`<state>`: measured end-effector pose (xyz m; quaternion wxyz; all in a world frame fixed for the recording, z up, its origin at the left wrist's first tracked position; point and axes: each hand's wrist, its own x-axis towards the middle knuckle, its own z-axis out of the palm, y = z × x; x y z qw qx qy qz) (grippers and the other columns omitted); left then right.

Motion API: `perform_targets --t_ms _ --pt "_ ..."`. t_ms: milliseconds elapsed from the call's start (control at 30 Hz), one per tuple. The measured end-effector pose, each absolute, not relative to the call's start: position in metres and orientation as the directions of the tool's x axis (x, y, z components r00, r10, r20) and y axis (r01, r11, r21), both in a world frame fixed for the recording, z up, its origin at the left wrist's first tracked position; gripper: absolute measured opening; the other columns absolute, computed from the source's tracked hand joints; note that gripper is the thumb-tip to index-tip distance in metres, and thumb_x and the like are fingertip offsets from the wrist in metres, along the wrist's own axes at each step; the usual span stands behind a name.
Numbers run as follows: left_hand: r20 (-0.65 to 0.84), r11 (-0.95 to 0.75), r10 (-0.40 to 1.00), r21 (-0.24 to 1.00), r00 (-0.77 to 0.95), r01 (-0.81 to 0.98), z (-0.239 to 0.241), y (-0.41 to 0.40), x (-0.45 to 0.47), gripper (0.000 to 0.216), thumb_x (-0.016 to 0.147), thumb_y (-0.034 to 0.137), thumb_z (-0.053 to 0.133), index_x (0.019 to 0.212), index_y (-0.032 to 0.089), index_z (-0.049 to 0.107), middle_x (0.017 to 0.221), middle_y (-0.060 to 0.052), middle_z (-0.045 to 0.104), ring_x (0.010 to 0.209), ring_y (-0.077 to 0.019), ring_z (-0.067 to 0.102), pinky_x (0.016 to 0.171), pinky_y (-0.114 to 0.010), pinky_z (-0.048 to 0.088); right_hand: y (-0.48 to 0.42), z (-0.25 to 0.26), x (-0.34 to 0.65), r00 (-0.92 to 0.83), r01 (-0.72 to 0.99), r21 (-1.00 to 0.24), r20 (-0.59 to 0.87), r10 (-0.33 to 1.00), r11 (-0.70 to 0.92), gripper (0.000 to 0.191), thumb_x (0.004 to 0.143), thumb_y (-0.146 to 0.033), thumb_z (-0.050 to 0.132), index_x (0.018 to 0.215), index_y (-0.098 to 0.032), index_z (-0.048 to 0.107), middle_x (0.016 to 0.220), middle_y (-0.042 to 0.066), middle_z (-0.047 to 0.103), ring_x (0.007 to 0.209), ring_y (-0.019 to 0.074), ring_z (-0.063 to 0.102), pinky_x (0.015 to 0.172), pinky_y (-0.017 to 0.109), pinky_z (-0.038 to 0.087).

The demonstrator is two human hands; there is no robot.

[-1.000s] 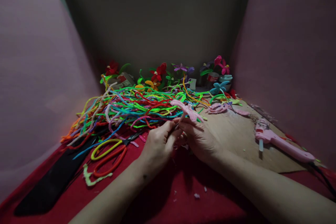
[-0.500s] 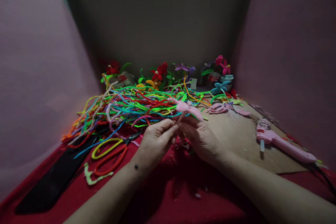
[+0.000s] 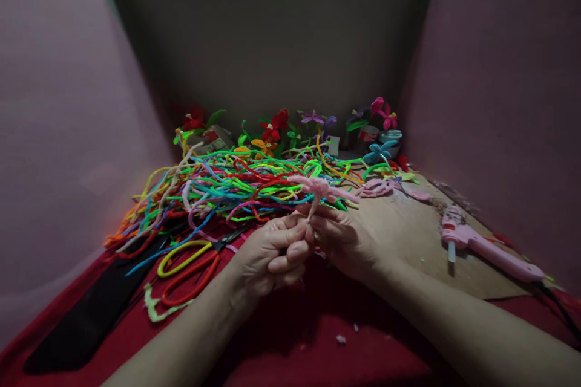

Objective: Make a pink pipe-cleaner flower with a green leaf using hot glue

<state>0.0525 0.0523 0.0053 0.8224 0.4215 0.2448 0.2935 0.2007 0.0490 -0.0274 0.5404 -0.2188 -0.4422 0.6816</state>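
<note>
A pink pipe-cleaner flower (image 3: 321, 187) stands on a short stem between my two hands, its petals spread out sideways. My left hand (image 3: 276, 251) is closed, thumb and forefinger pinching the stem's lower end. My right hand (image 3: 347, 239) pinches the same stem from the other side, fingertips against those of the left. The bottom of the stem is hidden by the fingers. Just beyond the hands lies a tangled heap of coloured pipe cleaners (image 3: 236, 184).
Scissors (image 3: 188, 266) with yellow and red handles lie left of my left hand, near a black flat object (image 3: 86, 308). A pink glue gun (image 3: 492, 248) rests on a brown board (image 3: 408, 236) at right. Finished flowers (image 3: 275, 130) line the back. Red cloth (image 3: 318, 338) covers the table.
The pink flower has turned so its petals lie flatter and more sideways. My left hand has rolled, showing more of its curled fingers, and both hands sit slightly lower.
</note>
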Motion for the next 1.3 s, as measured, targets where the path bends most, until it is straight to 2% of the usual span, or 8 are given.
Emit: perform_targets --t_ms 167,400,500,600,767,933,1133,1300 --pt "-0.172 0.467 0.698 0.845 0.696 -0.26 0.009 0.051 0.052 0.009 0.079 0.025 0.06 0.082 0.017 0.056 0.046 0.008 0.044 0.028 0.0008 0.014 0.03 -0.012 0.015 0.048 -0.027 0.2 -0.336 -0.566 -0.824 0.183 0.924 -0.042 0.014 0.071 -0.031 0.069 0.067 -0.018 0.065 0.063 -0.001 0.06 0.055 0.0088 0.048 0.055 0.022 0.037" --pt "-0.172 0.359 0.733 0.92 0.658 -0.159 0.011 0.052 0.051 0.022 0.078 0.034 0.06 0.069 0.014 0.055 0.046 0.007 0.043 0.03 0.0009 0.02 0.033 -0.015 0.014 0.051 -0.03 0.2 -0.296 -0.583 -0.811 0.154 0.943 -0.051 0.013 0.071 -0.03 0.069 0.071 -0.018 0.065 0.059 -0.002 0.057 0.051 0.0076 0.045 0.051 0.021 0.035" --pt "-0.152 0.21 0.787 0.977 0.598 -0.028 0.014 0.05 0.053 0.026 0.077 0.035 0.059 0.064 0.014 0.051 0.048 0.006 0.043 0.034 -0.0006 0.025 0.035 -0.016 0.016 0.053 -0.033 0.2 -0.281 -0.6 -0.796 0.123 0.952 -0.074 0.013 0.07 -0.028 0.07 0.078 -0.018 0.068 0.063 -0.002 0.06 0.049 0.0075 0.047 0.05 0.022 0.036" --pt "-0.044 -0.055 0.866 0.982 0.497 0.183 0.015 0.046 0.057 0.022 0.079 0.03 0.055 0.064 0.015 0.05 0.051 0.006 0.043 0.04 -0.0034 0.031 0.039 -0.017 0.023 0.054 -0.035 0.2 -0.255 -0.611 -0.786 0.08 0.964 -0.096 0.016 0.07 -0.027 0.071 0.084 -0.019 0.068 0.071 -0.001 0.064 0.053 0.0084 0.052 0.049 0.021 0.038" --pt "0.295 -0.473 0.871 0.721 0.393 0.506 0.005 0.043 0.063 0.013 0.081 0.023 0.052 0.069 0.017 0.051 0.063 0.002 0.053 0.056 -0.009 0.046 0.055 -0.02 0.035 0.054 -0.035 0.201 -0.244 -0.607 -0.788 0.055 0.968 -0.108 0.015 0.068 -0.026 0.072 0.08 -0.02 0.069 0.071 -0.001 0.065 0.055 0.009 0.054 0.052 0.022 0.041" --pt "0.436 -0.584 0.808 0.501 0.397 0.638 -0.005 0.045 0.061 0.012 0.086 0.023 0.046 0.077 0.018 0.053 0.067 0.0 0.059 0.056 -0.0107 0.053 0.056 -0.021 0.037 0.054 -0.036 0.2 -0.236 -0.596 -0.795 0.038 0.971 -0.113 0.013 0.071 -0.024 0.069 0.083 -0.02 0.069 0.074 -0.001 0.064 0.054 0.0082 0.051 0.051 0.022 0.041" --pt "0.596 -0.685 0.689 0.351 0.412 0.639 -0.01 0.047 0.058 0.01 0.088 0.019 0.045 0.089 0.017 0.054 0.073 -0.001 0.063 0.062 -0.0109 0.059 0.059 -0.02 0.041 0.054 -0.037 0.197 -0.182 -0.614 -0.786 0.049 0.982 -0.074 0.01 0.07 -0.023 0.069 0.079 -0.019 0.068 0.069 -0.002 0.06 0.052 0.0073 0.047 0.047 0.02 0.037" --pt "0.642 -0.712 0.593 0.138 0.485 0.688 -0.017 0.052 0.056 0.013 0.089 0.018 0.042 0.088 0.015 0.054 0.072 -0.002 0.06 0.061 -0.0116 0.058 0.056 -0.021 0.04 0.053 -0.04 0.196 -0.175 -0.581 -0.812 0.051 0.983 -0.062 0.014 0.072 -0.027 0.068 0.083 -0.019 0.067 0.064 -0.003 0.055 0.052 0.0083 0.045 0.045 0.021 0.034"
